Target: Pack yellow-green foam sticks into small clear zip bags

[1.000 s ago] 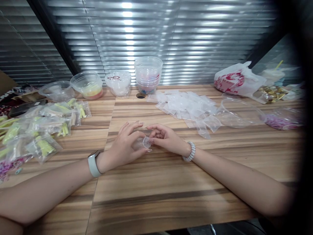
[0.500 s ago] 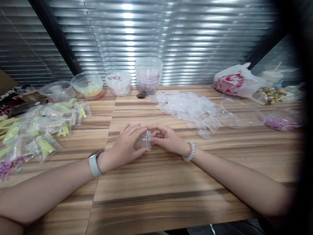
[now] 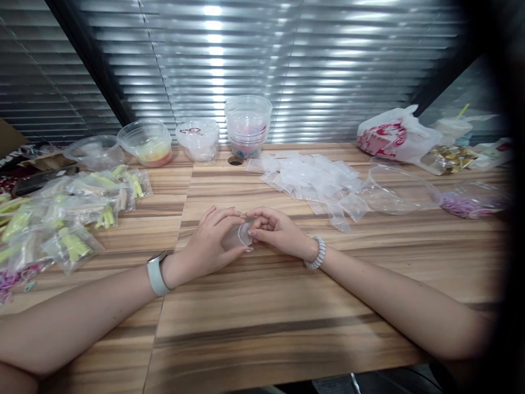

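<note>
Holding a small clear plastic item (image 3: 240, 236) between your hands, low over the wooden table (image 3: 262, 328), you gripped it with the curled fingers of your left hand (image 3: 207, 241), while the curled fingertips of your right hand (image 3: 279, 232) pressed against its edge. A pile of clear zip bags (image 3: 311, 180) lay beyond your right hand, and bagged yellow-green pieces (image 3: 74, 246) lay off to your left.

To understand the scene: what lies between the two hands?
In the head view, a small clear plastic piece sits between the left hand and the right hand, touching both.
</note>
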`<state>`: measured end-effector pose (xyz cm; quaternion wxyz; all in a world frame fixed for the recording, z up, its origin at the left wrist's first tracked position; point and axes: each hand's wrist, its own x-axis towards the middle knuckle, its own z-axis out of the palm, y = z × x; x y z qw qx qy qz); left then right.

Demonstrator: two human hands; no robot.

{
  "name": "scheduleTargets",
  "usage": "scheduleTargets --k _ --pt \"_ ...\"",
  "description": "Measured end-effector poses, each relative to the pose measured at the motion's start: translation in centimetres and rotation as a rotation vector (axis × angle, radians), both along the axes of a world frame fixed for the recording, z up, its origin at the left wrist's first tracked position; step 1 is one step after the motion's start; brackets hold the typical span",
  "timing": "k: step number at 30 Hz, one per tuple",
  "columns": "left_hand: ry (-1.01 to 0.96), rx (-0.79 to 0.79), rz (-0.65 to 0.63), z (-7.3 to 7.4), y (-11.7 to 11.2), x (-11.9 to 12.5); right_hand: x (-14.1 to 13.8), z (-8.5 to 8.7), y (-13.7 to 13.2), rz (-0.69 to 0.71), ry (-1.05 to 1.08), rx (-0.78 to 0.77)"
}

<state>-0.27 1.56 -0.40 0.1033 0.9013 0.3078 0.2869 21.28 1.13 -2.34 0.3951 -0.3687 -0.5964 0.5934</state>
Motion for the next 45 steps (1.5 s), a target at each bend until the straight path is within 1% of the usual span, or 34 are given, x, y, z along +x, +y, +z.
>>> scheduleTargets --k 8,16,21,30,39,45 --pt "0.002 -0.005 -0.021 0.06 0.09 -0.07 0.05 -0.25 0.09 0.011 0.005 -0.005" --pt "-0.016 -0.009 -0.029 0.09 0.06 -0.1 0.01 0.31 -0.03 0.01 -0.003 -0.002" --pt "-0.033 -0.01 -0.027 -0.09 0.1 -0.05 -0.05 0.15 -0.02 0.016 0.028 -0.013" --pt "-0.027 -0.024 -0.029 -0.05 0.16 0.06 0.01 0.3 0.04 -0.004 0.002 -0.015" --pt "-0.03 -0.024 -0.013 -0.23 0.16 0.02 0.11 -0.14 0.07 0.005 -0.003 0.005" --pt "-0.048 -0.032 -0.044 0.04 0.29 -0.01 0.22 0.05 0.08 0.015 -0.021 0.037"
